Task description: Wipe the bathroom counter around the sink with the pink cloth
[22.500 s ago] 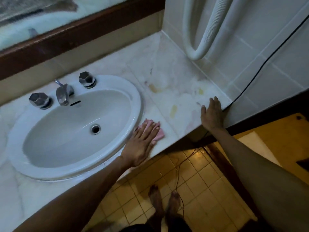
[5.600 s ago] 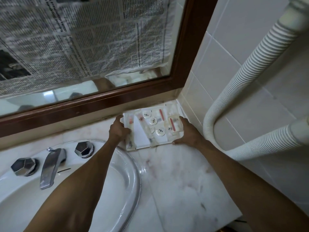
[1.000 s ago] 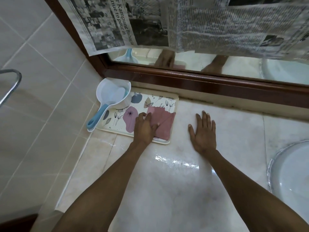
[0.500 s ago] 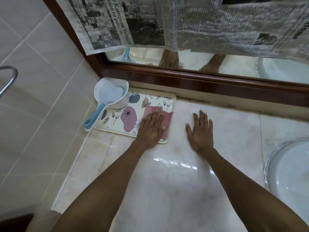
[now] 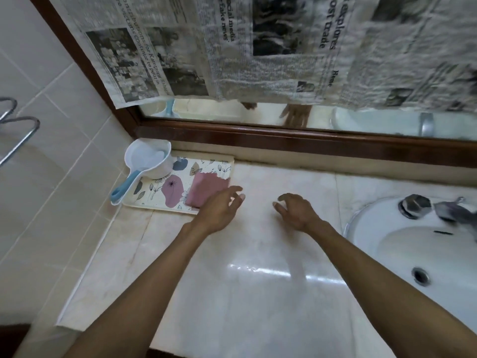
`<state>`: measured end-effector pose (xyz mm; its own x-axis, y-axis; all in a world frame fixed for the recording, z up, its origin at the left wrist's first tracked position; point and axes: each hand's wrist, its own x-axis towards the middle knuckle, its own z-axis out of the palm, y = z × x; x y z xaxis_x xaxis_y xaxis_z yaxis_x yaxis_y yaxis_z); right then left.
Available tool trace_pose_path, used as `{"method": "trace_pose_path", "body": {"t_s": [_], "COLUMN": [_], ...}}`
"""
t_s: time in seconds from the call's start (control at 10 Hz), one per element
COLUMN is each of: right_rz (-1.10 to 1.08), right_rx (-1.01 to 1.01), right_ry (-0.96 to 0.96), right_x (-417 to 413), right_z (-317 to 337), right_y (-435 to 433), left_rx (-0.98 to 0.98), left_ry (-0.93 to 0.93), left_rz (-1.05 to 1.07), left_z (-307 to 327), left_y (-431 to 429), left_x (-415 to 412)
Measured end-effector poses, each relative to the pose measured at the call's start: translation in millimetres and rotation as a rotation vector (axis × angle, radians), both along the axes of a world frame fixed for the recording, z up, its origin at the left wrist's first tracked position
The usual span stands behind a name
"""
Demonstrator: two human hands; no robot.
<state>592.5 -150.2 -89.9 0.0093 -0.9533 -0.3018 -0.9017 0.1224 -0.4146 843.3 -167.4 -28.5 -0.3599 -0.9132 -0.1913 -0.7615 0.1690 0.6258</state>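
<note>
The pink cloth lies folded on the right end of a floral tray at the back left of the marble counter. My left hand hovers just right of the cloth, fingers spread, holding nothing. My right hand is raised over the counter between the tray and the sink, fingers loosely curled and empty. The sink sits at the right edge of the view.
A white scoop with a blue handle rests on the tray's far left corner. A faucet and knob stand at the sink's back. The wood-framed mirror carries taped newspaper. A metal rail juts from the left wall.
My left hand has come off the pink cloth and moved right, leaving it on the tray. My right hand has lifted from flat on the counter and curled. The view has shifted right.
</note>
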Motion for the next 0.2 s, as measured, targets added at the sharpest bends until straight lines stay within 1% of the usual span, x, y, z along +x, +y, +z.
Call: {"method": "trace_pose_path", "body": {"t_s": [0.1,0.2], "right_rz": [0.016,0.032], "right_rx": [0.005,0.021], "right_ry": [-0.057,-0.120], "right_x": [-37.5,-79.0], "right_z": [24.4,45.6], "right_y": [37.1,77.4], "left_rx": [-0.018,-0.060], "left_ry": [-0.005,-0.002], "left_rz": [-0.048,-0.031], "left_z": [29.9,52.5], "left_y": [39.1,84.5], "left_x": [-20.2,-45.5]}}
